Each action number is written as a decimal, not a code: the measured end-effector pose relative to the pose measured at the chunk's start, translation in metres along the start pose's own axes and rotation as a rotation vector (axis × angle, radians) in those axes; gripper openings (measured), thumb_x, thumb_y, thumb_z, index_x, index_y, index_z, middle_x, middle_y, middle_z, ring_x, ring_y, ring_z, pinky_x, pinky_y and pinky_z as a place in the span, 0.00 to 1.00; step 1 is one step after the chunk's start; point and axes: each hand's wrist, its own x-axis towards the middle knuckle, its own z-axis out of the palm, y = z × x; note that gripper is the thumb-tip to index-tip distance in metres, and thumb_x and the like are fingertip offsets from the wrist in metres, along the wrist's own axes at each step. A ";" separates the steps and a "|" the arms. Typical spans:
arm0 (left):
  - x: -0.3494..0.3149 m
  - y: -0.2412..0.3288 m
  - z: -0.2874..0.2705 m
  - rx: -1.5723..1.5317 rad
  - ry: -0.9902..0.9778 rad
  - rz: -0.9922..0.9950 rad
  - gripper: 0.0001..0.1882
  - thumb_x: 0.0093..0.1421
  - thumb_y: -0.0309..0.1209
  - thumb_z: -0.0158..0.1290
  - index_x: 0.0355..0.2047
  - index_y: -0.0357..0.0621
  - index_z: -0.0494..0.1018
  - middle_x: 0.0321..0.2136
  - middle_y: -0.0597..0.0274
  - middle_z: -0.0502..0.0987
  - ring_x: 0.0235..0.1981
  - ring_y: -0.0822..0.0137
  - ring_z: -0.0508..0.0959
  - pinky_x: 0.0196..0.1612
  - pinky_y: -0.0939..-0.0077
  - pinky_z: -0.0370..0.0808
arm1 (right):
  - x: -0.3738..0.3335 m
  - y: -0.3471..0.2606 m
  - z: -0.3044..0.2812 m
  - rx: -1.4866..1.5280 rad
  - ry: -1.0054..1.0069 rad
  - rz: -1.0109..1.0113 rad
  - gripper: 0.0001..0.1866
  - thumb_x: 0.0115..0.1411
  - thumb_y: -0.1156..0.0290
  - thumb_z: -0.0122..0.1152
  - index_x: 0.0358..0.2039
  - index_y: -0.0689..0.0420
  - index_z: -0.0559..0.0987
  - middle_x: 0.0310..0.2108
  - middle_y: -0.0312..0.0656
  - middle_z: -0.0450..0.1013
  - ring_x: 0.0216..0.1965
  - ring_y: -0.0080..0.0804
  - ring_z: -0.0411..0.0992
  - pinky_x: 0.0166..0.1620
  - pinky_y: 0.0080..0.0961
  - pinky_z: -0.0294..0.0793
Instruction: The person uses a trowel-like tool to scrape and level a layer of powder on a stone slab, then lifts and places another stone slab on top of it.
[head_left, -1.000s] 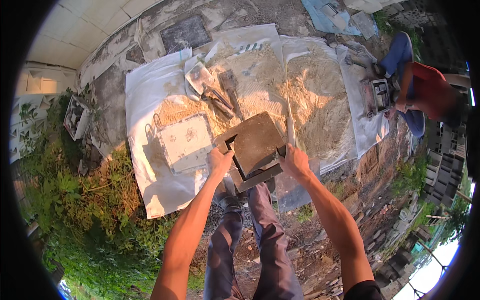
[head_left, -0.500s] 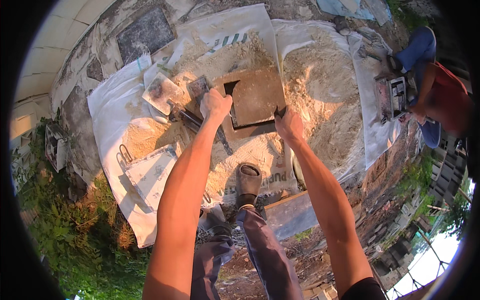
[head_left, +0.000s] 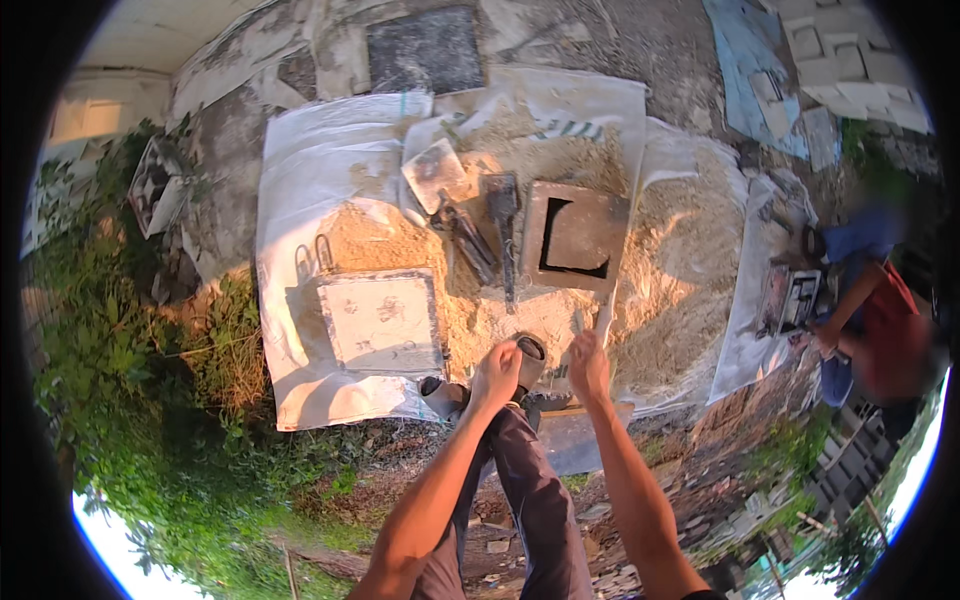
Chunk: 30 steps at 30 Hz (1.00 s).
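Note:
My left hand (head_left: 497,376) is closed, its fingers curled beside my shoe; whether it holds anything is hidden. To its right, my right hand (head_left: 590,368) is closed too, with a thin piece showing at the fingertips, too small to name. Beyond both hands, and apart from them, a square brown mould frame (head_left: 624,222) lies flat on the sandy sacking. A dark L-shaped gap shows inside it, along the left and near sides of the brown surface (head_left: 590,232). Left of the frame lie a dark flat-bladed tool (head_left: 503,205) and a square-plated tool (head_left: 436,173).
A white-topped square mould (head_left: 380,320) with wire handles stands at left on the white sacking (head_left: 320,160). Heaped sand (head_left: 675,270) lies right of the frame. A person in red (head_left: 885,315) works at another mould (head_left: 795,298) at far right. Plants (head_left: 130,370) edge the left.
Both my hands have left the brown frame and drawn back toward my feet. My view has shifted, so the frame and tools appear farther right.

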 end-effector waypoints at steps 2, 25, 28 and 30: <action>-0.062 -0.032 -0.023 -0.519 0.038 -0.287 0.16 0.64 0.36 0.45 0.43 0.35 0.68 0.36 0.55 0.78 0.36 0.66 0.79 0.38 0.74 0.74 | -0.060 -0.049 0.009 0.239 -0.169 0.089 0.19 0.60 0.69 0.52 0.49 0.65 0.66 0.42 0.52 0.74 0.37 0.43 0.76 0.41 0.30 0.73; -0.084 -0.021 -0.086 -0.709 0.396 -0.332 0.12 0.62 0.32 0.44 0.41 0.38 0.68 0.35 0.56 0.77 0.35 0.68 0.78 0.36 0.75 0.72 | -0.020 -0.099 0.049 -0.064 -0.417 -0.167 0.11 0.60 0.71 0.51 0.41 0.62 0.73 0.31 0.41 0.76 0.30 0.26 0.76 0.33 0.21 0.74; 0.043 -0.017 -0.086 -0.415 0.377 0.000 0.09 0.61 0.30 0.48 0.38 0.37 0.70 0.32 0.58 0.77 0.33 0.68 0.78 0.31 0.73 0.73 | 0.113 -0.111 0.061 0.118 -0.278 -0.110 0.12 0.59 0.68 0.50 0.37 0.62 0.75 0.28 0.43 0.78 0.30 0.27 0.77 0.36 0.24 0.74; 0.134 0.015 -0.121 -0.060 0.560 0.208 0.08 0.59 0.27 0.49 0.38 0.38 0.70 0.32 0.53 0.76 0.33 0.61 0.78 0.35 0.68 0.73 | 0.201 -0.135 0.073 0.050 -0.142 -0.289 0.11 0.60 0.67 0.50 0.34 0.61 0.75 0.28 0.46 0.77 0.31 0.35 0.77 0.36 0.28 0.74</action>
